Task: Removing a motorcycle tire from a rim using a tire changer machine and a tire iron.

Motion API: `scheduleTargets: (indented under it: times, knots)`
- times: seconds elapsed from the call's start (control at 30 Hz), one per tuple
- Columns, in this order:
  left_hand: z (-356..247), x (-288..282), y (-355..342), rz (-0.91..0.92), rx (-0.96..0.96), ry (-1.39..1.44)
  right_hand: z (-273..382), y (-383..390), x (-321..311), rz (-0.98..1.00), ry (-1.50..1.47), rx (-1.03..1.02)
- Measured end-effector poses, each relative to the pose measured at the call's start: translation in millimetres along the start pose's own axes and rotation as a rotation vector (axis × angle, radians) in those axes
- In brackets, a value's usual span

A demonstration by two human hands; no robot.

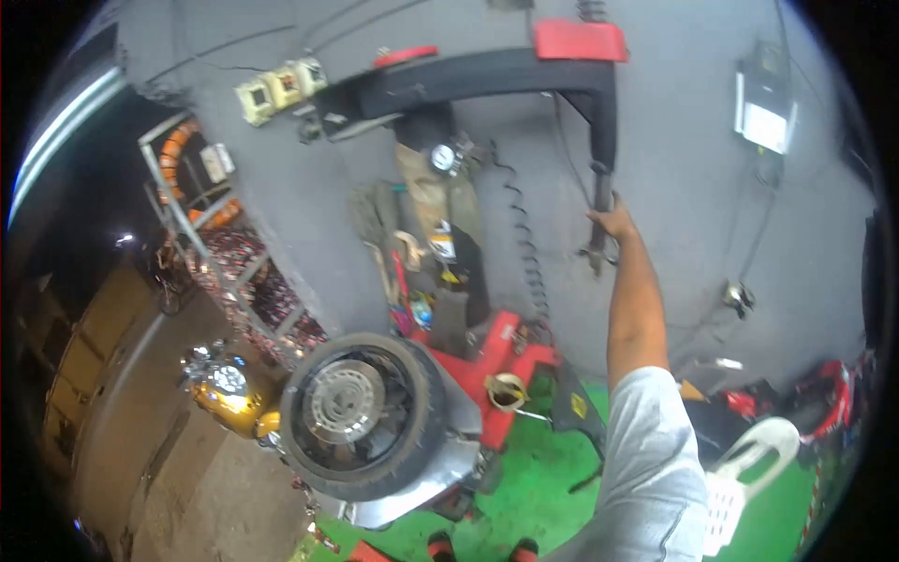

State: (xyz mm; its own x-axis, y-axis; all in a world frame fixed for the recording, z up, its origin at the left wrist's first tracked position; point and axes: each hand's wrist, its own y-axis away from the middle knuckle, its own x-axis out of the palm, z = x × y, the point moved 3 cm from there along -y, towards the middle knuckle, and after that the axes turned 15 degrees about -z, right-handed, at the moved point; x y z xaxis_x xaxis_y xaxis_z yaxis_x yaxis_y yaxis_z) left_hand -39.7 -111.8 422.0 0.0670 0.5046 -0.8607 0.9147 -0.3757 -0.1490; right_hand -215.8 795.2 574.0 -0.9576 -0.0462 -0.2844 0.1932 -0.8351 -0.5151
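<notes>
Stretched up to the right of centre, my right arm ends at the tyre changer's vertical shaft (601,192). My right hand (614,223) is closed round the lower part of this dark bar, just above the metal head (594,261) at its bottom end. A long black swing arm (468,77) with a red cap (581,41) carries the shaft. Below and to the left, a wheel with its tyre (423,412) lies on the machine's silver table (412,503), apart from my hand. My left hand is out of view.
The machine's red base (501,351) holds a small container (507,392) with a brush-like stick. A coiled black hose (524,225) hangs by the grey wall. At left stands a yellow motorcycle (229,389); at right, a white plastic chair (749,468) on green floor.
</notes>
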Motion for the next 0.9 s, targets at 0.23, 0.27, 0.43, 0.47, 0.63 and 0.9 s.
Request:
scheduleTargets:
  times: [0.23, 0.27, 0.43, 0.47, 0.63, 0.9]
  knots:
    - [4, -41, 52, 0.208, -0.494, -0.263, -4, 21, 0, -0.120, -0.124, 0.068]
    - [3, -36, 43, 0.222, -0.478, -0.259, 1, 31, -8, -0.129, -0.155, 0.034]
    - [-19, 13, -101, -0.071, 0.232, -0.205, 24, 103, -40, -0.129, -0.244, 0.036]
    - [-27, 23, -129, -0.182, 0.318, -0.287, 40, 122, -43, -0.061, -0.223, 0.068]
    - [-300, -110, -275, -0.526, 0.804, 0.220, 51, 198, -47, 0.120, -0.337, 0.136]
    - [-481, -296, -345, -1.292, 1.224, 0.683, 159, 328, -25, 0.380, -0.486, 0.207]
